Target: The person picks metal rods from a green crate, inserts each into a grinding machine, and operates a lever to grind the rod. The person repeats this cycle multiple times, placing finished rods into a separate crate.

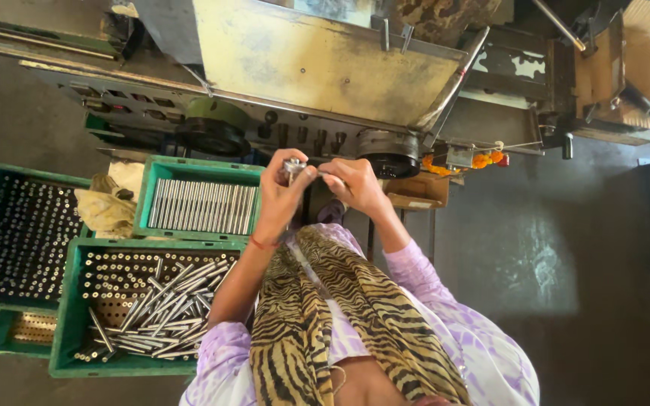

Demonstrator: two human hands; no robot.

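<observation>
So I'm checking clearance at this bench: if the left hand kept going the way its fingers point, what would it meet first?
Probably the machine's metal hood. The left hand, pinching a small metal part with the right hand, points toward it; depth is unclear.

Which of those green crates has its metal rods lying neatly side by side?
The upper green crate, nearest the machine: its rods lie in one tidy row. The crate below it holds a loose, jumbled heap.

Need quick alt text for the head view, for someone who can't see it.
Both hands, left hand and right hand, pinch a small metal part before a worn machine. Green crates of metal rods sit to the left.
</observation>
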